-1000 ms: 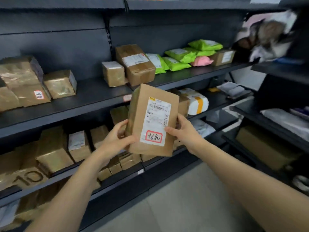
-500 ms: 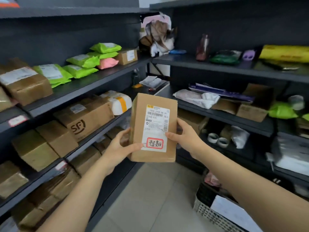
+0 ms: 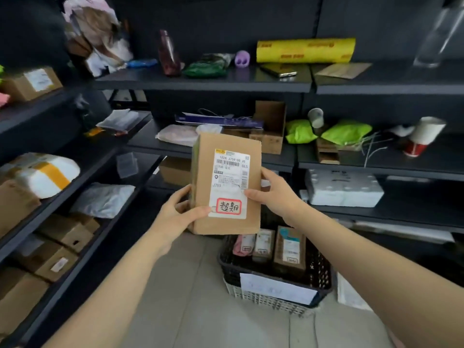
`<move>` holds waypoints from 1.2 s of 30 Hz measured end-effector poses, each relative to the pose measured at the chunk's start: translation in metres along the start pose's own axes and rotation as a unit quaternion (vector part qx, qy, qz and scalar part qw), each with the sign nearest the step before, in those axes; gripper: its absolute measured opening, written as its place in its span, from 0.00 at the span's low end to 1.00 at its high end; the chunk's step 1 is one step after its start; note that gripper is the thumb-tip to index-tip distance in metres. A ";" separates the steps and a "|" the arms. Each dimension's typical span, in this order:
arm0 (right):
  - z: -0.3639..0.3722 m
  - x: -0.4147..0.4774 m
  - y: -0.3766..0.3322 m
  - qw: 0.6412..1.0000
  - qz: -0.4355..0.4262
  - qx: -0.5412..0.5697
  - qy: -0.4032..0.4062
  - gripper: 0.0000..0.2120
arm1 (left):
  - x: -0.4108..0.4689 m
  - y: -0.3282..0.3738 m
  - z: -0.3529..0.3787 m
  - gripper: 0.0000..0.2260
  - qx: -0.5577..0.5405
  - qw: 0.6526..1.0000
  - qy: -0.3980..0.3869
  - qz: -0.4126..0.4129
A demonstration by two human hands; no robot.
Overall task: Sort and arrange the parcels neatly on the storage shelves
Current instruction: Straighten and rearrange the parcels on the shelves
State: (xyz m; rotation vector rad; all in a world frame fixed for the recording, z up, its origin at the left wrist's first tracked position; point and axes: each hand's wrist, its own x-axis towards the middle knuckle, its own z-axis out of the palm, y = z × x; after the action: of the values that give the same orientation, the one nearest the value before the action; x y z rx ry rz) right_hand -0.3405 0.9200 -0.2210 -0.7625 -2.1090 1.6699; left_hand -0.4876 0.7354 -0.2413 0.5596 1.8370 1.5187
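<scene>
A brown cardboard parcel (image 3: 226, 146) with a white shipping label and a red-framed handwritten mark is held upright in front of me. My left hand (image 3: 175, 217) grips its lower left edge, thumb on the label's bottom corner. My right hand (image 3: 273, 194) grips its right edge, thumb on the label. Below the parcel a dark plastic basket (image 3: 324, 275) stands on the floor with several small parcels (image 3: 288, 247) upright inside. Dark shelves (image 3: 200, 82) run ahead and along the left.
The left shelves hold cardboard boxes (image 3: 62, 232), a white foam parcel with yellow tape (image 3: 47, 174) and a grey bag (image 3: 103, 199). Ahead lie a yellow roll (image 3: 305, 50), green bags (image 3: 346, 131), an open box (image 3: 270, 131), paper cups (image 3: 424, 134) and a white foam block (image 3: 344, 188). Tiled floor (image 3: 190, 297) lies below.
My view has swung right from the left shelves toward the shelves ahead; the floor basket has come fully into view. Both hands keep the same hold on the parcel.
</scene>
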 end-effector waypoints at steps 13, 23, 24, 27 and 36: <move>-0.083 0.058 0.125 0.980 0.167 0.016 0.112 0.26 | 0.150 -0.058 0.119 0.37 0.023 0.986 -0.133 -0.096; -0.067 0.136 0.246 0.940 0.300 0.105 0.122 0.32 | 0.262 -0.142 0.132 0.41 0.139 0.963 -0.175 -0.148; -0.066 0.141 0.259 0.938 0.304 0.110 0.122 0.37 | 0.270 -0.151 0.132 0.42 0.148 0.960 -0.184 -0.152; -0.068 0.152 0.298 0.933 0.310 0.113 0.142 0.56 | 0.288 -0.174 0.134 0.40 0.177 0.949 -0.208 -0.157; -0.039 0.164 0.410 0.936 0.348 0.004 0.063 0.27 | 0.330 -0.248 0.132 0.40 0.329 0.880 -0.293 -0.176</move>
State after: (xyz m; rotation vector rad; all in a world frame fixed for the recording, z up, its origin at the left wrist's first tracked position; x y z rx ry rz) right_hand -0.3679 1.1161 -0.6171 -1.7108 -1.8449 1.8682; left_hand -0.5912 0.9992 -0.5685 0.8268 1.7886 0.3777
